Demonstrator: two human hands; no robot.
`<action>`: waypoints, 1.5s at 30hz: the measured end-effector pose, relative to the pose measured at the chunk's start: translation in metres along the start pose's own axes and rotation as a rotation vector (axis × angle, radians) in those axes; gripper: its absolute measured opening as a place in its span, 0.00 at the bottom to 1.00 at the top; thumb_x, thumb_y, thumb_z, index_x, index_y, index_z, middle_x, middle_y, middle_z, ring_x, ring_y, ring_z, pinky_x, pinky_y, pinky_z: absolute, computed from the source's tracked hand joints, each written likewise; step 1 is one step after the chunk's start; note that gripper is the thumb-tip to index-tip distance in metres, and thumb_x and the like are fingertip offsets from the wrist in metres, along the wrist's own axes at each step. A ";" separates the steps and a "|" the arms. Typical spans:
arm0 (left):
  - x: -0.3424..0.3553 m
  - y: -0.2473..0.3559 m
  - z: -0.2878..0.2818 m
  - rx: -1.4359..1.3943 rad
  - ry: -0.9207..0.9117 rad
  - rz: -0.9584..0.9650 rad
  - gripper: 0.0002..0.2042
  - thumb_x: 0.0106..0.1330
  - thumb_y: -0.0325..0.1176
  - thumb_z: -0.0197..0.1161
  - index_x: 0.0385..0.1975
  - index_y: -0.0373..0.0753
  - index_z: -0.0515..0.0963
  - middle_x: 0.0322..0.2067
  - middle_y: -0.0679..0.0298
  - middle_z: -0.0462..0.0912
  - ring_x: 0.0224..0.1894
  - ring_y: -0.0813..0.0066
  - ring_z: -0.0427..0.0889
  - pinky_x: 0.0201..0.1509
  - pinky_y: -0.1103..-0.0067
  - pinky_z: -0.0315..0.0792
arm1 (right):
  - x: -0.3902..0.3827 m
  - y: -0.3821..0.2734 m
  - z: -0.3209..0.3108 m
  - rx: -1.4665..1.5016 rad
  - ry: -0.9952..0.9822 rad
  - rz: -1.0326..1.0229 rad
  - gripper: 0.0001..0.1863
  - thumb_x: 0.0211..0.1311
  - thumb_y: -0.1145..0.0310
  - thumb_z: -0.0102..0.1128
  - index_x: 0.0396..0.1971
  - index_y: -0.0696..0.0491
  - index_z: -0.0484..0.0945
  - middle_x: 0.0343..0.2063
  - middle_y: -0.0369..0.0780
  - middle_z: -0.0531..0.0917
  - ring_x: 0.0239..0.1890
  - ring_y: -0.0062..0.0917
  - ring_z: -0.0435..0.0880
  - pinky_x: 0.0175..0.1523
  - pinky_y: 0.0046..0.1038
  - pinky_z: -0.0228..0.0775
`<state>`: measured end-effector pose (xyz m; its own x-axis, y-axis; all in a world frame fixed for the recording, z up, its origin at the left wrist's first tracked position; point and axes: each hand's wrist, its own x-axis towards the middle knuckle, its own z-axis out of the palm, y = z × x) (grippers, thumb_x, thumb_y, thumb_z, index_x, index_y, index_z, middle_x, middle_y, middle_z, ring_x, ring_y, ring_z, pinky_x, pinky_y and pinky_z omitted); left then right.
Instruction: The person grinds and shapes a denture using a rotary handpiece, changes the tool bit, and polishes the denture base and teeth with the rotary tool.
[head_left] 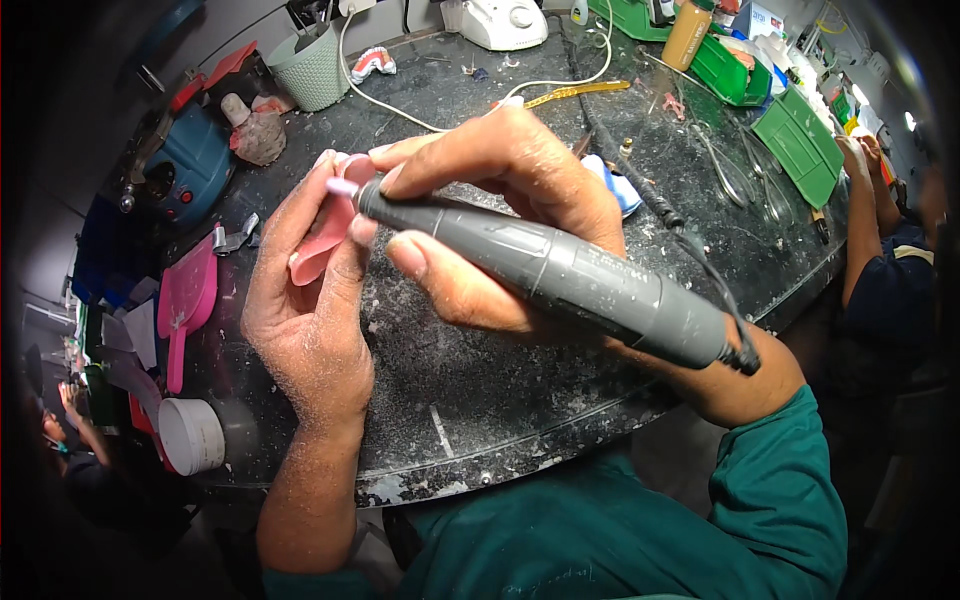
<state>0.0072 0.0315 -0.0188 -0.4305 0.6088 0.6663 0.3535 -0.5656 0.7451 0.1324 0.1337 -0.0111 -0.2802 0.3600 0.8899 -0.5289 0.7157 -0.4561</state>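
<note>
My left hand [300,340], dusted with pale powder, holds a curved pink acrylic piece [318,250] that looks like a denture plate, upright between thumb and fingers. My right hand [520,170] grips a grey rotary handpiece [560,270] with a black cord at its rear. The handpiece's pale pink bit [343,187] is at the upper part of the pink piece; whether it touches cannot be told. My right thumb rests along the handpiece's underside, near my left thumb.
The dark worktop [430,420] holds a pink dustpan [185,290], white tub [190,435], blue machine [185,165], mesh cup [305,75], white control box [500,22], denture model [373,65], green bins [730,70] and tools. Other people work at far right [870,230] and far left [85,440].
</note>
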 end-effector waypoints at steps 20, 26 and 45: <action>0.002 0.008 -0.007 0.214 -0.062 0.018 0.21 0.64 0.21 0.60 0.58 0.29 0.71 0.60 0.51 0.73 0.62 0.64 0.73 0.69 0.69 0.64 | 0.004 -0.003 -0.004 -0.087 -0.102 -0.079 0.16 0.51 0.74 0.68 0.40 0.57 0.76 0.32 0.41 0.81 0.36 0.26 0.85 0.42 0.25 0.78; 0.001 0.006 -0.008 0.181 -0.053 0.018 0.21 0.63 0.22 0.62 0.58 0.29 0.72 0.60 0.51 0.74 0.62 0.64 0.73 0.69 0.69 0.64 | 0.004 -0.002 -0.006 -0.082 -0.109 -0.064 0.16 0.51 0.73 0.68 0.40 0.57 0.76 0.32 0.41 0.81 0.35 0.27 0.85 0.42 0.25 0.77; 0.005 0.011 0.000 0.262 -0.023 0.140 0.19 0.61 0.17 0.63 0.52 0.35 0.79 0.52 0.57 0.74 0.55 0.70 0.75 0.60 0.76 0.72 | 0.005 -0.007 -0.009 -0.015 -0.093 -0.002 0.15 0.50 0.72 0.67 0.38 0.58 0.75 0.31 0.41 0.80 0.35 0.28 0.85 0.41 0.26 0.76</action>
<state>0.0090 0.0283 -0.0077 -0.3449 0.5492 0.7612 0.6118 -0.4835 0.6261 0.1419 0.1352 -0.0035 -0.3525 0.3024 0.8856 -0.5179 0.7252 -0.4537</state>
